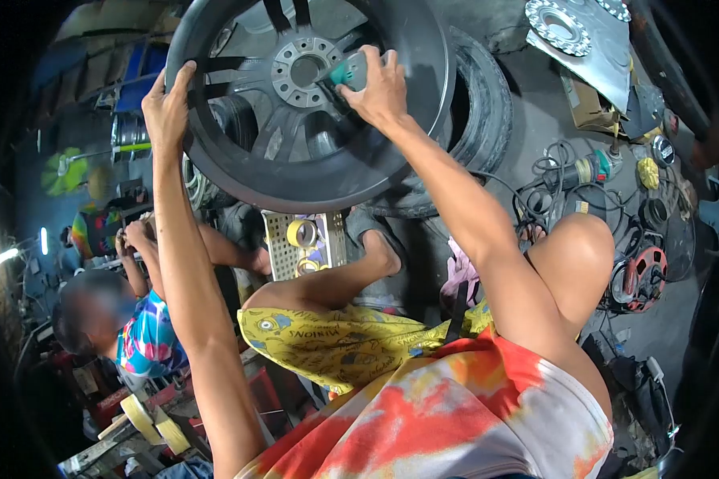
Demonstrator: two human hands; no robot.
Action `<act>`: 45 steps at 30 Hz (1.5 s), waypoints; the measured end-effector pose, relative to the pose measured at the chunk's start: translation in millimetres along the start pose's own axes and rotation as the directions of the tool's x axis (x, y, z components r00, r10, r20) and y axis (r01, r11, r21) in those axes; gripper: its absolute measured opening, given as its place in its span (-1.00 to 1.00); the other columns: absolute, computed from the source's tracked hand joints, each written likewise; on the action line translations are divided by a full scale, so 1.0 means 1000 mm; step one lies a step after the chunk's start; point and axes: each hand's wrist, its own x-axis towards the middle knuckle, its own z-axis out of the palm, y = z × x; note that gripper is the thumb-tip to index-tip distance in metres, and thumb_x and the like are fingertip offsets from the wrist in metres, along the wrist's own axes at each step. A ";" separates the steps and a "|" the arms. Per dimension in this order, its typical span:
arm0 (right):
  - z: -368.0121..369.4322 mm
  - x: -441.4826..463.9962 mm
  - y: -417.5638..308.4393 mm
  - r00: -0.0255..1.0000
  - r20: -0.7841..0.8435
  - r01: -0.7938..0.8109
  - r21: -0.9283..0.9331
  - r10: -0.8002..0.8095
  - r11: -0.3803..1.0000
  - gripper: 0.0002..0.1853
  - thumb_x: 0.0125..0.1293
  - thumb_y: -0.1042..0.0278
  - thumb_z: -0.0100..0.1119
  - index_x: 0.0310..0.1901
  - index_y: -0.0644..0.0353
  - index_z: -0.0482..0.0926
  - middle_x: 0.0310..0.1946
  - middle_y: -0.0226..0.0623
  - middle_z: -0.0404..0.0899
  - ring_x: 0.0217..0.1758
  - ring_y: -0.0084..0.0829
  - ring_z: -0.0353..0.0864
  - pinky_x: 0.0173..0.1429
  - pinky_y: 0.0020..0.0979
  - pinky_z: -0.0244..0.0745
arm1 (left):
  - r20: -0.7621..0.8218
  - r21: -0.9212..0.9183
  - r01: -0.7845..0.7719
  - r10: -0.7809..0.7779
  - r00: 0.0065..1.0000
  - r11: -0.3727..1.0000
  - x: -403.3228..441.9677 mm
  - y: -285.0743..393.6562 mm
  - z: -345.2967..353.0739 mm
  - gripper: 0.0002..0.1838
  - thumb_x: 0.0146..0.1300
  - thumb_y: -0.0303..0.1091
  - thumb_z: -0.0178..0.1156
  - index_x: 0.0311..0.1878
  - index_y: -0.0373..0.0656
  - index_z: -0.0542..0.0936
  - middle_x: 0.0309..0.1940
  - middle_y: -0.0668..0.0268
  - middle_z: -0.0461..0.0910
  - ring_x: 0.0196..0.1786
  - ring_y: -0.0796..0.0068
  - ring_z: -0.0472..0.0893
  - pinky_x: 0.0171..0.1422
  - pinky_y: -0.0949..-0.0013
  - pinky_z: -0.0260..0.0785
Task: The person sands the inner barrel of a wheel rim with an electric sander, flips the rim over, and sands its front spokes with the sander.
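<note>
A large dark wheel rim (295,180) is tilted up in front of me, its spokes and round hub (284,72) facing me. My left hand (168,104) grips the rim's left edge, thumb and fingers around it. Over the hub's right side, my right hand (379,88) is closed on a small teal and grey tool (350,73). The tool's tip is near the hub's centre hole; whether it touches the metal I cannot tell.
A tire (487,104) lies behind the rim. Below is a perforated basket (280,247) with tape rolls. Cables, a green power tool (607,166) and a red cable reel (643,275) lie right. Another person (148,335) sits at left.
</note>
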 end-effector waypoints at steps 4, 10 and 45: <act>-0.006 -0.006 -0.030 0.998 0.039 0.058 -0.017 -0.057 0.998 -0.18 0.04 0.17 0.68 0.34 -0.05 0.46 0.14 0.03 0.40 0.16 0.22 0.52 0.18 0.11 0.60 | 0.008 -0.027 0.021 -0.021 1.000 0.999 -0.004 0.006 0.002 -0.56 0.41 -0.14 0.45 0.15 -0.33 0.77 -0.31 0.37 0.74 -0.24 0.67 0.58 -0.09 0.51 0.45; -0.014 0.017 -0.024 0.963 -0.041 0.252 -0.203 -0.265 0.946 -0.11 -0.17 0.54 0.59 0.32 -0.08 0.47 0.11 -0.07 0.39 0.14 0.12 0.50 0.07 -0.05 0.72 | 0.011 0.030 -0.029 0.029 1.000 0.999 -0.005 0.008 0.003 -0.52 0.40 -0.08 0.42 0.17 -0.30 0.76 -0.31 0.33 0.75 -0.21 0.60 0.60 -0.02 0.43 0.48; -0.063 0.073 -0.016 0.705 0.586 0.188 0.390 -0.400 0.901 -0.20 -0.11 0.20 0.70 0.27 0.01 0.61 0.24 -0.27 0.62 0.40 -0.16 0.56 0.53 -0.18 0.42 | -0.037 0.003 -0.229 0.229 0.973 0.974 -0.058 0.053 0.029 -0.58 0.42 -0.21 0.38 0.25 -0.20 0.73 -0.23 0.26 0.82 -0.16 0.64 0.66 0.04 0.43 0.52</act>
